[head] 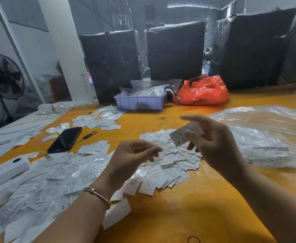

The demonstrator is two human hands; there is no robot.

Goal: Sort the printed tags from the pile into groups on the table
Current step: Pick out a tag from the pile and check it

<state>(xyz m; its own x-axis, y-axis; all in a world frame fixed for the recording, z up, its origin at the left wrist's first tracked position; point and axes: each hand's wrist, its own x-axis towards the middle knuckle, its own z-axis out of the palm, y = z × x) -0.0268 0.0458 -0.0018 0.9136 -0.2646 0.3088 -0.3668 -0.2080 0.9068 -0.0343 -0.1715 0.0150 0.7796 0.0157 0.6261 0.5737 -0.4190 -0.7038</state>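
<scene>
An M-marked tag (182, 135) is pinched in the right hand (212, 139) grip, long axis tilted, above the loose group (175, 162) directly below on the counter (196, 199), while the left hand (131, 155) pinches an emptied sleeve (159, 151).

Left hand (135, 155) raised, fingers curled in a pinch, right hand (212, 142) higher, pinching, forefinger extended
</scene>
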